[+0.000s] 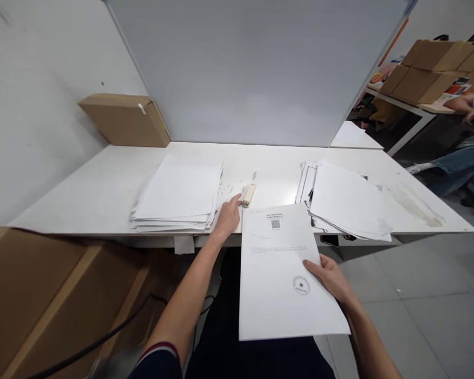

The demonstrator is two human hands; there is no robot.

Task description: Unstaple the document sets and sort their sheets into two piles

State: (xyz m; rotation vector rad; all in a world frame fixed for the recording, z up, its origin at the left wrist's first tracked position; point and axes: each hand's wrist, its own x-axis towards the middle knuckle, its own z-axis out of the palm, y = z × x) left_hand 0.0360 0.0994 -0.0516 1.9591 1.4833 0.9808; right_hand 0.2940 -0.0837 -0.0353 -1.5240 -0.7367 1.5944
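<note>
My right hand (332, 275) grips the right edge of a printed document (274, 295), thumb on top and fingers underneath. Printed text, a QR code and a round stamp with a star show on the sheet, which overhangs the table's front edge above my lap. My left hand (228, 215) is over the table, fingers partly stretched out with nothing in them. Just beyond its fingertips lies a small cream stapler (249, 195); whether they touch it I cannot tell.
Left of my left hand is a stack of white paper (181, 187); another loose paper pile (345, 197) lies right. A cardboard box (122, 121) stands at the table's back left, beside a grey panel (245, 73). Farther right, another person's hand (464, 105) is near stacked boxes (426, 79).
</note>
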